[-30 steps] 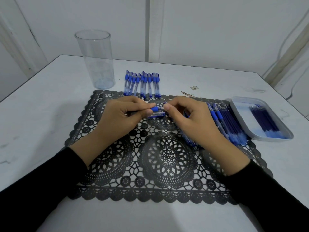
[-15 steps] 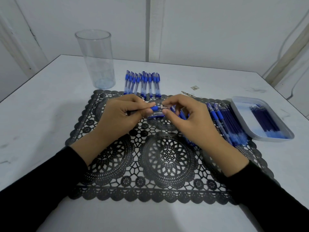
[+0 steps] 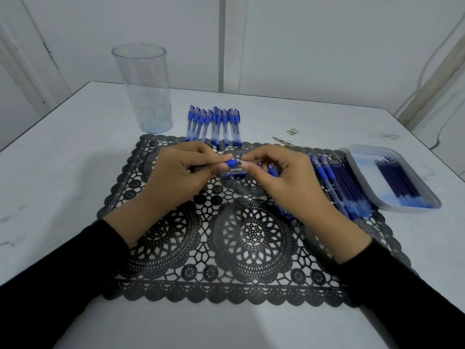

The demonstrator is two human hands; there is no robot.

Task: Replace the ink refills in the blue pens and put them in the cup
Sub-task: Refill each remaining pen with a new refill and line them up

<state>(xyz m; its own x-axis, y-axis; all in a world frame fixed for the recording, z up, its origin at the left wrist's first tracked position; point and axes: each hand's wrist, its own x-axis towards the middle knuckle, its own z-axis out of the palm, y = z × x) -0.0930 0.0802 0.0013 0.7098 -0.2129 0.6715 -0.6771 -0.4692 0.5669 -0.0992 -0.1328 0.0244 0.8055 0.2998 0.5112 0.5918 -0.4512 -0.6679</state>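
Over the black lace placemat [image 3: 251, 235], the left hand [image 3: 181, 172] curls round a blue pen [image 3: 231, 162], its blue grip pointing to 3 o'clock, while the right hand [image 3: 279, 177] pinches the thin tip [image 3: 245, 161] protruding from it. From the hands, the clear plastic cup [image 3: 143, 89] stands at 11 o'clock, a row of capped pens [image 3: 214, 127] lies at 12 o'clock, and a heap of pens and refills [image 3: 337, 182] lies at 3 o'clock beside a white tray [image 3: 357, 157] of dark refills [image 3: 400, 180].
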